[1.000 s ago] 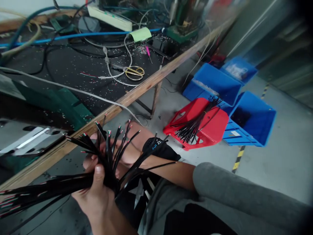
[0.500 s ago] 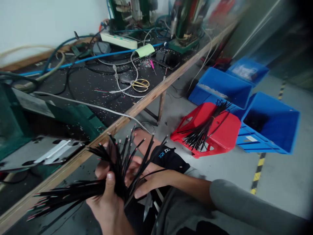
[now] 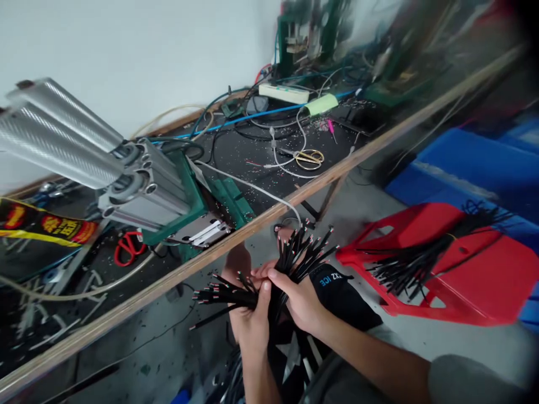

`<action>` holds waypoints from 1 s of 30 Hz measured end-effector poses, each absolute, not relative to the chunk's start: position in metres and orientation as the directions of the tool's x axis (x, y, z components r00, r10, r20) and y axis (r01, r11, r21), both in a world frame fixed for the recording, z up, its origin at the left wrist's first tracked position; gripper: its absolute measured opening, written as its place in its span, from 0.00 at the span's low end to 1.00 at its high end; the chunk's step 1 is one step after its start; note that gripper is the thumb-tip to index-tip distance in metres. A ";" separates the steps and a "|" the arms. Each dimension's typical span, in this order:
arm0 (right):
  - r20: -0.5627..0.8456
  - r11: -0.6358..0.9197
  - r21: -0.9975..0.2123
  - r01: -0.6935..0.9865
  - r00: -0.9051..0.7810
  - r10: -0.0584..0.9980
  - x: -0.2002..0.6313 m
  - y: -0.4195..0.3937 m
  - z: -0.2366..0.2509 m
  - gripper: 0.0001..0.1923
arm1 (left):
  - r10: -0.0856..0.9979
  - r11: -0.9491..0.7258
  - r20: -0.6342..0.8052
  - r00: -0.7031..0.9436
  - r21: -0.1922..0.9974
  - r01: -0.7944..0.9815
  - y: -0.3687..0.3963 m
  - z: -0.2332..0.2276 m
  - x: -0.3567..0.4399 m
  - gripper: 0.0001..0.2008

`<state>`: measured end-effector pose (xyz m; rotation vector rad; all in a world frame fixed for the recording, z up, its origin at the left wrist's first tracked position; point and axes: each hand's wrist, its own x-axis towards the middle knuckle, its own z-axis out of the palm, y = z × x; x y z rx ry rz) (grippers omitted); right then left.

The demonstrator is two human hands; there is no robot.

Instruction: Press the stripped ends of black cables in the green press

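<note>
Both my hands are closed around black cables with stripped ends that show small coloured wires, held above my lap. My left hand grips one part of them, its thumb pressed on top, and those cable ends point left. In my right hand the other part fans up and away, the thumb and fingers close to the left thumb. The lower ends of the cables run down toward my lap, partly hidden by the hands. Another tied bundle of black cables lies on a red stool at the right.
A wood-edged workbench crosses in front. It carries a green-framed press with silver cylinders, red-handled scissors, gold-handled scissors, a pink screwdriver and a power strip. Blue bins stand behind the stool.
The view has swung left, bringing the press cylinders and red-handled scissors into sight. My right hand has closed around the upward-fanning cables, and the two hands have drawn close together.
</note>
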<state>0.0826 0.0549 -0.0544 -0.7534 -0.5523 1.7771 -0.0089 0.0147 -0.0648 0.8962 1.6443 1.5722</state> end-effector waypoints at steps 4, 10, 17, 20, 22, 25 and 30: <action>-0.183 -0.321 -0.605 -0.729 -0.265 0.947 0.085 0.056 -0.054 0.11 | 0.836 -0.028 -0.029 -0.547 0.995 -0.095 0.013 -0.058 -0.016 0.19; -0.126 -0.387 -0.452 -0.804 -0.372 0.920 0.089 0.054 -0.057 0.15 | 0.761 -0.169 -0.003 -0.649 0.965 -0.202 0.013 -0.040 -0.017 0.26; -0.060 -0.369 -0.346 -0.863 -0.372 0.926 0.089 0.054 -0.058 0.29 | 0.764 -0.174 -0.056 -0.643 0.942 -0.288 0.010 -0.029 -0.015 0.29; -0.062 -0.398 -0.260 -0.880 -0.397 0.916 0.086 0.060 -0.058 0.31 | 0.747 -0.154 -0.110 -0.656 0.931 -0.331 0.016 -0.027 -0.011 0.29; -0.037 -0.463 -0.209 -0.861 -0.466 0.884 0.084 0.066 -0.059 0.37 | 0.724 -0.153 -0.137 -0.676 0.924 -0.351 0.020 -0.027 -0.008 0.30; 0.056 -0.556 -0.146 -0.818 -0.568 0.821 0.083 0.074 -0.057 0.43 | 0.707 -0.166 -0.141 -0.693 0.919 -0.357 0.022 -0.026 -0.007 0.32; 0.170 -0.611 -0.026 -0.791 -0.606 0.777 0.084 0.075 -0.059 0.31 | 0.758 -0.168 -0.157 -0.633 0.891 -0.421 0.013 -0.026 -0.013 0.30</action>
